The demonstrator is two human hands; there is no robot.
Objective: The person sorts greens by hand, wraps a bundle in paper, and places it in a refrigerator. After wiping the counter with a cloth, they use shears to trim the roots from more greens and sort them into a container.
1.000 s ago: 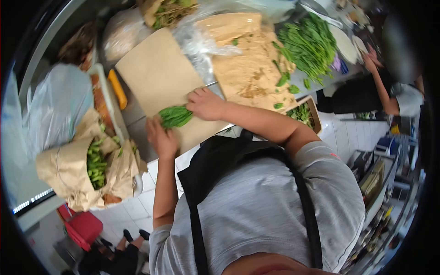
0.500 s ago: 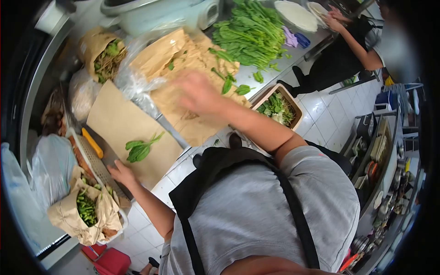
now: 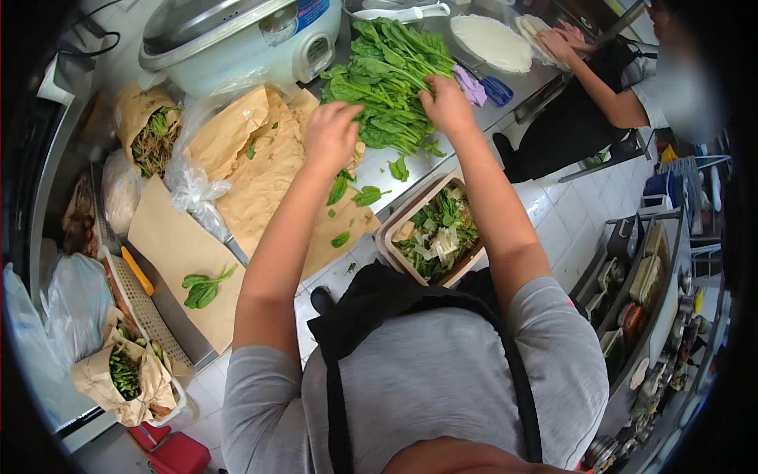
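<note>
A big heap of leafy greens [image 3: 387, 71] lies on the steel counter. My left hand [image 3: 333, 134] is at the heap's left edge, fingers stretched toward the leaves and slightly apart. At the heap's right edge, my right hand [image 3: 448, 104] has thumb and fingers bent around some stems. Crumpled brown paper [image 3: 253, 189] spreads left of and under my left hand, with loose leaves on it. A separate leafy sprig [image 3: 207, 289] rests on a flat brown paper sheet [image 3: 162, 245] further left.
A bin of trimmings [image 3: 387, 245] stands below the counter edge. A rice cooker [image 3: 237, 51] is at the back. A purple cloth [image 3: 471, 85] and a white round sheet [image 3: 491, 43] lie right of the heap. Near them, a co-worker's hands [image 3: 559, 43] handle another round sheet.
My right hand has moved from above the crumpled paper to the heap's right edge. My left hand has left the flat sheet's edge for the heap's left edge. The view has shifted.
</note>
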